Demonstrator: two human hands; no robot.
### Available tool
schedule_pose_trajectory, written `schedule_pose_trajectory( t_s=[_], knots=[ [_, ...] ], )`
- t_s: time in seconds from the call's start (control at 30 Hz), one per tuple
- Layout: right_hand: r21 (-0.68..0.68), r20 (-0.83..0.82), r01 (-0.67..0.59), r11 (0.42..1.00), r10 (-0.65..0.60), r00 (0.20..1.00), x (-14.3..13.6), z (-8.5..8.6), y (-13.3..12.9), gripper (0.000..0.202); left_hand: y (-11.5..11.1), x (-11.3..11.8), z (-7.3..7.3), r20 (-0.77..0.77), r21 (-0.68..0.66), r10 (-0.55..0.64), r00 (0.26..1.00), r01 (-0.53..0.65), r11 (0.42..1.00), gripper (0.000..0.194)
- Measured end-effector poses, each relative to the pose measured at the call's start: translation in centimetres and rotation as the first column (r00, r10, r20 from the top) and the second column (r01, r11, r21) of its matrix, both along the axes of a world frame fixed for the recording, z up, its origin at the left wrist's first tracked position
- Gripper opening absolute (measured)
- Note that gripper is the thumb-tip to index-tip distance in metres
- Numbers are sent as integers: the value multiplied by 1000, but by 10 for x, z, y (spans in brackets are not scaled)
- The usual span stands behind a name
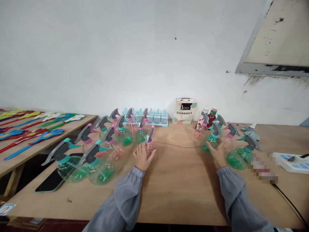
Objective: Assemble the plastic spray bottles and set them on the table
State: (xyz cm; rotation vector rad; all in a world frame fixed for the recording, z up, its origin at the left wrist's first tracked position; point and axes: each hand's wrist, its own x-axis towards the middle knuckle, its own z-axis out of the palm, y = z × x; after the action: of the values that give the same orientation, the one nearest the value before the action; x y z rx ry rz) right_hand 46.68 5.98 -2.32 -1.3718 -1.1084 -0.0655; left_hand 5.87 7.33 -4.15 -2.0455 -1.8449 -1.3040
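Observation:
My left hand (143, 158) is curled against a small clear pink spray bottle (150, 145) with a grey and pink trigger head, its thumb on the bottle's right side. The hand partly hides this bottle, which is upright on the table. My right hand (218, 155) is at a green spray bottle (209, 143), thumb spread away from the fingers and overlapping the bottle's front. Beside it are a pink spray bottle (229, 141) and a larger-looking green spray bottle (238, 158). To the left of my left hand stand several more green and pink spray bottles (101, 170).
Along the wall are a light blue ice-pop mold (164, 120), a paper bag (184, 111) and two red-filled bottles (212, 117). A phone (49, 180) lies at left, a white tray (295, 162) at right. Colourful hand-shaped clappers (48, 137) cover the left table.

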Motion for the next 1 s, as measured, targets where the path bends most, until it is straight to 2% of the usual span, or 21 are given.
schedule_pose_trajectory(
  t_s=[0.13, 0.33, 0.43, 0.5, 0.57, 0.63, 0.7, 0.8, 0.9, 1.0],
  knots=[
    [-12, -63, -25, 1000, 25, 998, 6, -3, 5, 60, 0, 1, 0, 11, -4, 3, 1000, -3, 1000, 60],
    [-18, -100, -37, 999, 35, 994, 4, -3, 5, 73, -1, 1, 0, 27, -10, 2, 1000, -2, 1000, 59],
    [57, -37, 38, 998, -36, 999, -14, 2, -13, 77, 0, 0, 0, 67, -10, -20, 998, 20, 1000, 59],
    [138, 25, 99, 985, -103, 994, -34, 6, -30, 67, -1, 2, 0, 113, 9, -69, 991, 69, 998, 61],
    [201, 117, 71, 977, -96, 989, -60, 9, -47, 55, -5, 8, -1, 154, 50, -172, 973, 166, 985, 64],
    [152, 217, -80, 985, 46, 975, -91, 11, -56, 43, -11, 18, -3, 174, 87, -281, 944, 270, 959, 64],
    [28, 211, -255, 966, 244, 947, -125, 14, -56, 39, -20, 30, -4, 170, 93, -350, 921, 339, 936, 63],
    [-141, 85, -513, 847, 527, 846, -172, 18, -42, 62, -32, 45, -7, 132, 69, -423, 896, 418, 906, 64],
    [-158, -58, -661, 733, 661, 748, -204, 24, -24, 84, -40, 49, -10, 41, -2, -502, 864, 503, 864, 72],
    [-111, -139, -713, 693, 699, 701, -217, 31, -11, 74, -37, 39, -8, -16, -13, -538, 843, 538, 843, 79]
  ],
)
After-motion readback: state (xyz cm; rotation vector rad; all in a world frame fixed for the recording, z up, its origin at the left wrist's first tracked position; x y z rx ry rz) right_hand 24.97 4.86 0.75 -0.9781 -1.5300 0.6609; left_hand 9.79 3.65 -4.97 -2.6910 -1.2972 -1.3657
